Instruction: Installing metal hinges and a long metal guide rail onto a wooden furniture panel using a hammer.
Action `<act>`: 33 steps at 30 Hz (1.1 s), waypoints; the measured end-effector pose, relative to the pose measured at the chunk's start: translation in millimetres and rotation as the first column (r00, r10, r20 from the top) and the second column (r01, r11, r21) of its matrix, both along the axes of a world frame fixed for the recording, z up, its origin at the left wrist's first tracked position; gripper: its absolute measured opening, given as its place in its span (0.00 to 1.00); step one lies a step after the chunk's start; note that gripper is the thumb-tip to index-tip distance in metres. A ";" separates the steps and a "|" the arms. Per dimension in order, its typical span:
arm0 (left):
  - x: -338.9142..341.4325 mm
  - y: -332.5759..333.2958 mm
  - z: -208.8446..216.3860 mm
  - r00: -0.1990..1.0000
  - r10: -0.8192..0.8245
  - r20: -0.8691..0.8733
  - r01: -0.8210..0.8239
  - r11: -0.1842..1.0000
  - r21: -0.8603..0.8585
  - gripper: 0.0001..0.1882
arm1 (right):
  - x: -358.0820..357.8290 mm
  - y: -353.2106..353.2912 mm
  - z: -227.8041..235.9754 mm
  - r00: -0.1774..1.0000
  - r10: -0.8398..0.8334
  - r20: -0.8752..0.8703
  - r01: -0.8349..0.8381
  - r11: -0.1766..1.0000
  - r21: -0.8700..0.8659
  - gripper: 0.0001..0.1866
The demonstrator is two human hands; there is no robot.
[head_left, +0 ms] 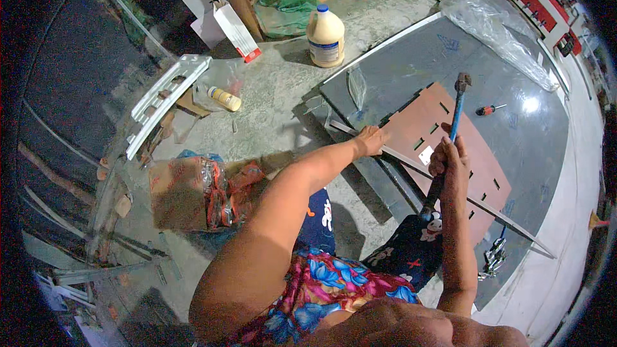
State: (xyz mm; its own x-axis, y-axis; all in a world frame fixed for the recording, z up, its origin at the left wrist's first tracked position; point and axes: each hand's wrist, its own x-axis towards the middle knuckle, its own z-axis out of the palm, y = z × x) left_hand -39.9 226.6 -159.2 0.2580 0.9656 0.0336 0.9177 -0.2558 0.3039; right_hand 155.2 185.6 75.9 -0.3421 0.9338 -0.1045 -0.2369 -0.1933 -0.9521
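Observation:
My right hand (451, 166) is wrapped around the handle of a hammer (458, 112), which has a blue shaft and a rusty head pointing up and away. My left hand (371, 141) grips a long, narrow metal strip (514, 227) near its left end. The strip slants across a brown slotted panel (443, 112), running down to the right. That panel lies on a large grey sheet (392, 67). A small white patch (426, 155) shows on the brown panel beside my right hand. The hammer's lower end reaches down over my knee.
A screwdriver (491, 110) and a bunch of small metal pieces (493, 259) rest on the grey sheet. Beyond stands a jug (326, 38) with a blue cap. Left lie a yellow bottle (225, 99), a white metal bracket (168, 99) and a cardboard box (178, 194). Clear plastic (498, 26) covers the far corner.

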 end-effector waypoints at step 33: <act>-100.2 0.6 10.9 0.948 0.252 -0.194 -0.182 0.931 0.317 0.13 | 2.7 37.0 -58.4 0.989 -0.040 0.146 0.031 0.998 0.060 0.13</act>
